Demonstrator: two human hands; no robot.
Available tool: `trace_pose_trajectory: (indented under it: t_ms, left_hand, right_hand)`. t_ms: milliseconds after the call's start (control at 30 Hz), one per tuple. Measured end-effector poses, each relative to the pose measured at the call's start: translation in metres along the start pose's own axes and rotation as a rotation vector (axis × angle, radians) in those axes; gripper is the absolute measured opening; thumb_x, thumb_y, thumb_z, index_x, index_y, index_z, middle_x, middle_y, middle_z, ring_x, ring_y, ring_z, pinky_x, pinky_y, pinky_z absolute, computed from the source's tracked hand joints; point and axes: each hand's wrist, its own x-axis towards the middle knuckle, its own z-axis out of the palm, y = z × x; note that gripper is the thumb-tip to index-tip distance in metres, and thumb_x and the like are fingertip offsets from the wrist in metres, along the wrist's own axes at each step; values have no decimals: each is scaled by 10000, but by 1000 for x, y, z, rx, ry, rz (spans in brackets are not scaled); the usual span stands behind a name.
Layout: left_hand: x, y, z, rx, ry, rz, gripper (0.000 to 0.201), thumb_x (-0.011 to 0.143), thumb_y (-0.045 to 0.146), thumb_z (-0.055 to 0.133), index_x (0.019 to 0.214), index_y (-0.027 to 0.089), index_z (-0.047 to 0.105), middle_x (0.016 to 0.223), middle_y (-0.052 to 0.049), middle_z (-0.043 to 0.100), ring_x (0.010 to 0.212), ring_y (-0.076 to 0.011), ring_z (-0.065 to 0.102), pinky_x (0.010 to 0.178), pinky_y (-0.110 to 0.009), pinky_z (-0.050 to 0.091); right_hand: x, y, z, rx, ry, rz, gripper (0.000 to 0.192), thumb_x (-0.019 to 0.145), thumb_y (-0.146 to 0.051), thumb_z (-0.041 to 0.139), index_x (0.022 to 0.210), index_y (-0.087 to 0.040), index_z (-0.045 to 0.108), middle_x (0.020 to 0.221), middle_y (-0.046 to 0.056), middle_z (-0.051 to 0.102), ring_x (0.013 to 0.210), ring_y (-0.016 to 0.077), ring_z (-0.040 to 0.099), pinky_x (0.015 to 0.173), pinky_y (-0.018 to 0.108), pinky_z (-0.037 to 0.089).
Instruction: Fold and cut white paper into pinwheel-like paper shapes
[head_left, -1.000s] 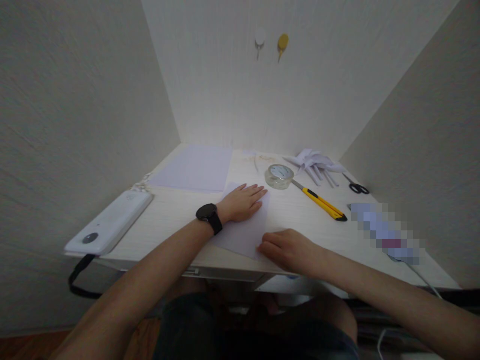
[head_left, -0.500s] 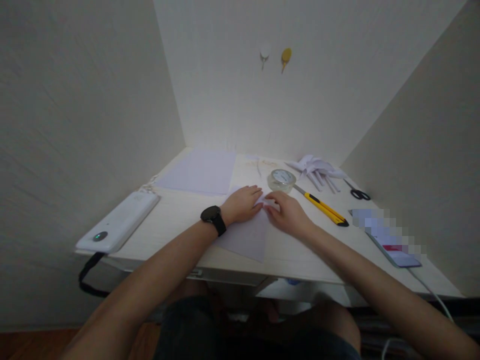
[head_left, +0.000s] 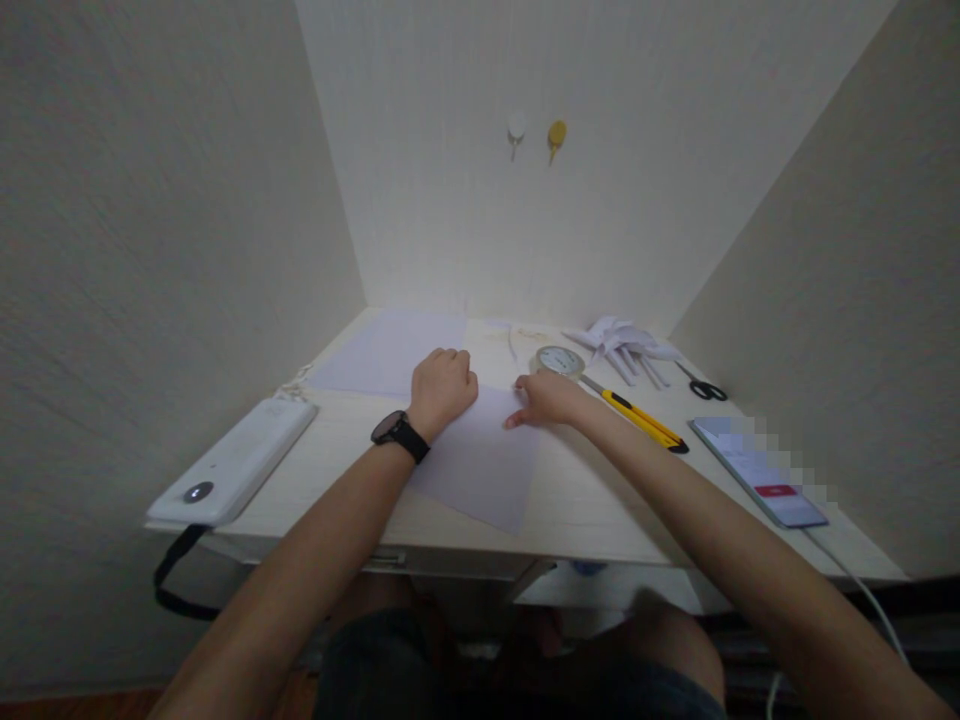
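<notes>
A white sheet of paper (head_left: 480, 470) lies flat on the desk in front of me. My left hand (head_left: 444, 388), below a black wristwatch (head_left: 400, 434), is closed with curled fingers at the sheet's upper left edge. Whatever those fingers may hold is hidden. Over the upper right part of the same sheet, my right hand (head_left: 549, 398) has its thumb and fingers apart, holding nothing I can see. Just behind that hand stands a roll of clear tape (head_left: 559, 361). A yellow utility knife (head_left: 643, 420) lies to its right.
Another white sheet (head_left: 397, 345) lies at the back left. Paper pinwheels (head_left: 626, 343) and black-handled scissors (head_left: 707, 389) are at the back right. A phone (head_left: 757, 475) with a cable lies right; a white power bank-like device (head_left: 236, 460) sits left. Two hooks (head_left: 556, 135) are on the wall.
My hands have moved apart; the left went leftward and curled its fingers, where it had lain flat on the paper. The right hand's thumb and fingers have spread. The view has shifted slightly.
</notes>
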Motion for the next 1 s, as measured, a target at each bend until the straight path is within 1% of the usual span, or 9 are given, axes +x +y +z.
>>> trace_pose_trajectory:
  t_ms: [133,233,333,433,533,633,700,767,1000]
  left_hand:
    - [-1,1,3,-8,-12,9,277,907,223,398,954,156,663,972,-154,689,988,-298,607,816,-413,476]
    - [0,-2,5,-44,14,-33,294,925,228,369,958,159,653,969,-152,687,982,-286,611,823,-400,474]
    - [5,-8,9,-146,20,-134,322,947,275,349,957,160,650,979,-149,689,977,-273,615,839,-397,472]
    - [13,-14,9,-451,-1,-229,463,988,412,275,972,161,663,1015,-139,700,972,-248,628,847,-385,482]
    - [16,-17,3,-992,-154,-282,611,981,561,226,1046,151,674,1060,-134,709,891,-209,658,784,-347,512]
    - [11,-16,-5,-1409,-447,-273,580,879,650,485,1001,126,700,952,-132,726,724,-188,658,662,-315,514]
    - [6,-14,-8,-1474,-590,-280,498,743,581,720,888,106,715,811,-108,719,600,-163,623,565,-281,477]
    - [3,-12,-9,-1469,-672,-297,444,659,500,823,809,96,717,721,-84,701,533,-138,593,512,-252,439]
    - [0,-6,-6,-1550,-728,-357,390,627,427,875,770,98,722,697,-70,704,524,-119,590,497,-228,445]
  right_hand:
    - [-2,-4,-7,-15,-42,52,698,699,-680,722,1108,-115,687,1076,225,709,951,329,676,728,361,475]
    - [-5,-6,-8,-21,-24,48,586,696,-634,745,1006,-137,714,1055,207,718,934,325,674,701,353,460]
    - [-6,1,-6,79,71,28,334,733,-465,769,870,-167,705,961,138,729,860,260,660,640,308,411]
    - [-7,17,-3,339,195,26,224,763,-374,736,724,-175,639,736,41,669,697,169,590,578,270,342]
    - [-8,37,3,736,308,0,327,708,-447,740,652,-176,567,606,-23,550,577,117,477,538,253,295]
    - [-12,54,11,1099,347,11,441,596,-550,780,679,-166,580,567,-38,519,529,101,422,525,252,288]
    - [-15,60,15,1249,356,34,486,544,-564,809,714,-155,606,565,-33,539,528,103,433,528,253,299]
    - [-18,64,19,1336,374,43,504,528,-550,828,768,-149,639,568,-29,558,532,106,447,530,252,306]
    - [-23,66,25,1452,435,48,475,546,-470,854,862,-143,719,553,-31,573,534,102,466,520,240,313]
